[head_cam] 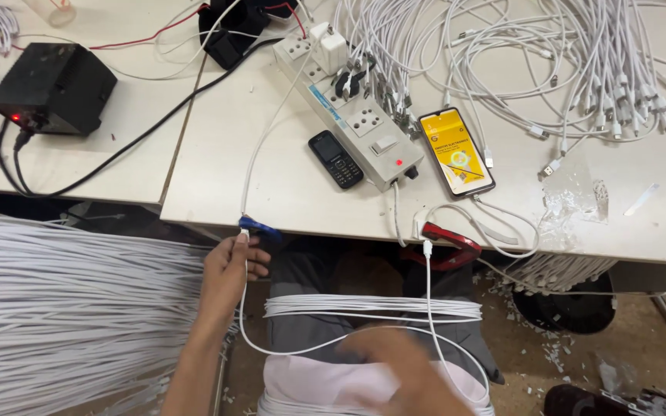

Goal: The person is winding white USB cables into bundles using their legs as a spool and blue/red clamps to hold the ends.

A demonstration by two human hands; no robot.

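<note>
Two hands were busy: the left hand (229, 266) pinched a white cable (250, 166) near the blue clip (258, 227) at the table edge (194, 216); right hand (414, 377) blurred, grip unclear. Cable looked light and floppy, best held near its plug.

One view only is given, taken from the head and aimed steeply down and forward. The tabletop (287, 185) edge is seen from close above, the lap and floor below it (no second view is offered for overlap).
</note>
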